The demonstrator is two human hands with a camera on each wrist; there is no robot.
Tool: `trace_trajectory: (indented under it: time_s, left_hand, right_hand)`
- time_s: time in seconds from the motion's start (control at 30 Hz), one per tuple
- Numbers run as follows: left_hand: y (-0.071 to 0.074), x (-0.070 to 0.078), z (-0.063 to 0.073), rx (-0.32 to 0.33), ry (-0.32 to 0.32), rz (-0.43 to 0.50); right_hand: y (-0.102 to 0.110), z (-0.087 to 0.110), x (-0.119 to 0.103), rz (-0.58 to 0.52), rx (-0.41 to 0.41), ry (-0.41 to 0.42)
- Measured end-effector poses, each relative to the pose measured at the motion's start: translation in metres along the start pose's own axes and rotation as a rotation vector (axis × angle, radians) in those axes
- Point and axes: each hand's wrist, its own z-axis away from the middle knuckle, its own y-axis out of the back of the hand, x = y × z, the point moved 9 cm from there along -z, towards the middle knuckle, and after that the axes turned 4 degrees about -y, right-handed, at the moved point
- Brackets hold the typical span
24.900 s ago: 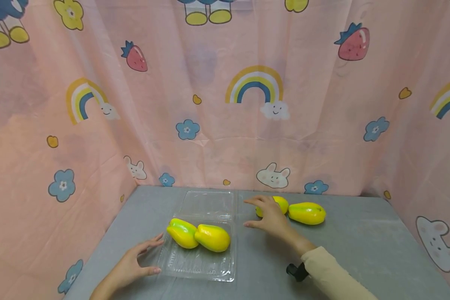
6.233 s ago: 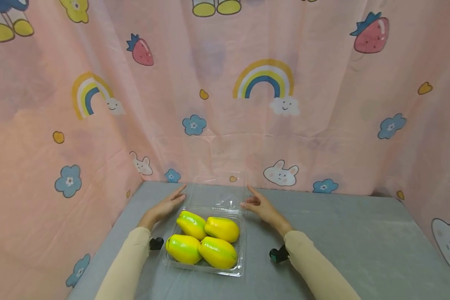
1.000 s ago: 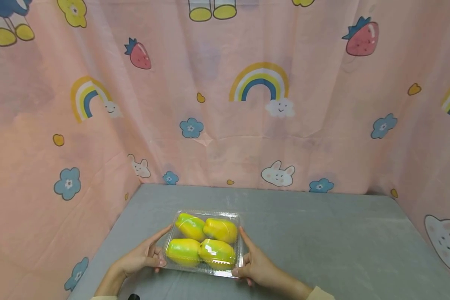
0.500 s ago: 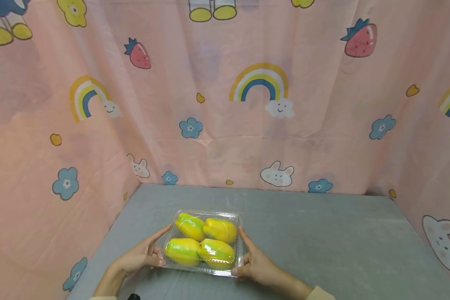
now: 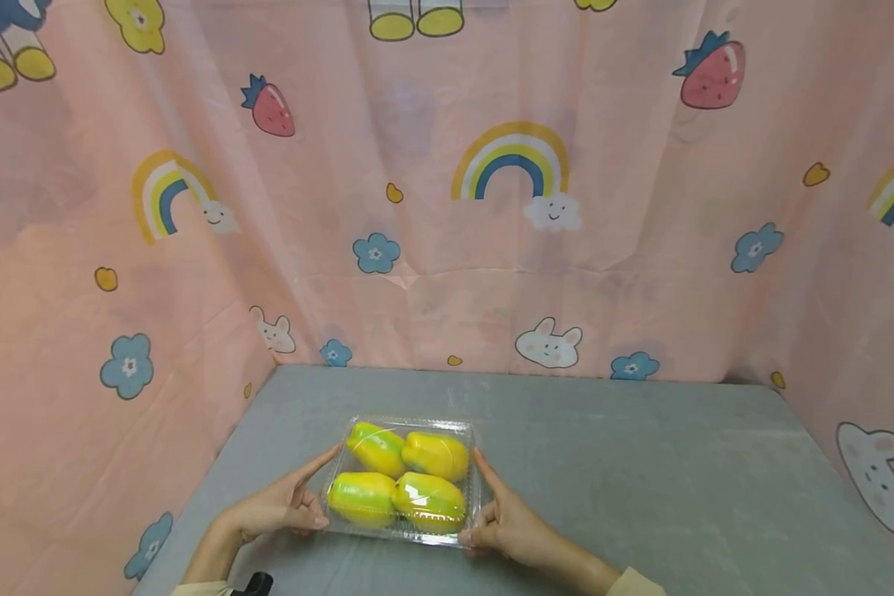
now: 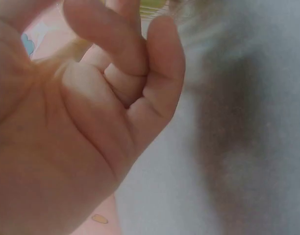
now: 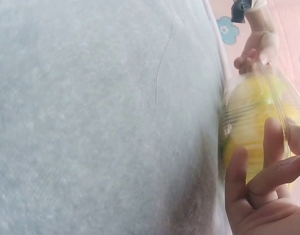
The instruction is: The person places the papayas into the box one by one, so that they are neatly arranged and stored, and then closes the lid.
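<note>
A clear plastic clamshell box [image 5: 402, 536] lies with its lid down over several yellow-green papayas [image 5: 430, 501], set in two rows. My left hand [image 5: 276, 507] holds its left side, thumb at the near corner and forefinger stretched along the edge. Mirroring it, my right hand [image 5: 514, 526] grips the right side. In the right wrist view, thumb and fingers of the right hand [image 7: 267, 181] pinch the rim of the box [image 7: 240, 105], with the left hand [image 7: 260, 49] at its far end. The left wrist view shows the left hand's [image 6: 106, 103] palm and curled fingers.
The box is on a grey cloth-covered table [image 5: 641, 472]. A pink curtain [image 5: 447, 298] with cartoon prints stands behind and along both sides. A black wrist device [image 5: 259, 584] shows by the left sleeve [image 5: 203, 588].
Earliest, two papayas lay in the open box and two on the table; later all were inside, hands at the raised lid. Now it is down. Over the last second, hands and box stay nearly still.
</note>
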Motion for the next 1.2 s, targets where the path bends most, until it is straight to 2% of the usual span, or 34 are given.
trace_trajectory:
  time_s: [0.3,0.7,0.97,1.1,1.2]
  left_hand:
    - [0.002,-0.007,-0.001,0.030,0.003,0.053]
    - [0.004,-0.009,-0.002,0.065,-0.033,0.041]
    - [0.011,-0.005,-0.016,0.155,-0.061,-0.087]
    - [0.017,0.000,-0.030,0.231,-0.082,-0.169]
    - [0.022,0.000,-0.041,0.300,-0.061,-0.174]
  right_hand:
    - [0.001,0.000,-0.001,0.050,0.006,-0.003]
    - [0.007,-0.002,0.000,0.064,0.008,0.005]
    - [0.028,-0.008,-0.002,0.086,0.042,-0.007]
    - [0.047,-0.013,-0.004,0.127,0.091,-0.007]
    - [0.058,-0.018,-0.008,0.144,0.112,0.021]
